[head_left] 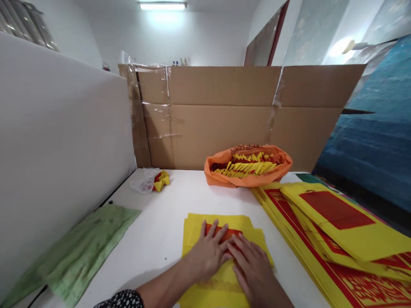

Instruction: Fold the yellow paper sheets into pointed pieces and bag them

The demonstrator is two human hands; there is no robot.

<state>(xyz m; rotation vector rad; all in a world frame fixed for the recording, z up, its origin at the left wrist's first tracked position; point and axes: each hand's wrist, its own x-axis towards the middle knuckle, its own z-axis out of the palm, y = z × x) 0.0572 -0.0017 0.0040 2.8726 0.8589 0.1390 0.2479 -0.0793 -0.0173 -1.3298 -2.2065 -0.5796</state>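
A small pile of yellow paper sheets [221, 220] lies on the white table in front of me, with a red patch [236, 232] showing under my fingers. My left hand [210, 252] rests flat on the paper, fingers spread over the red patch. Close beside it, my right hand [252, 265] lies on the sheets too, fingers stretched out and its fingertips meeting the left hand. Part of the red patch is hidden beneath both hands.
An orange bag [221, 182] full of folded yellow-and-red papers stands at the back. Stacks of yellow-and-red paper [340, 239] fill the right side. A green cloth [93, 239] lies left, near a plastic bag [144, 182] and folded paper [161, 180]. Cardboard [221, 128] closes off the back.
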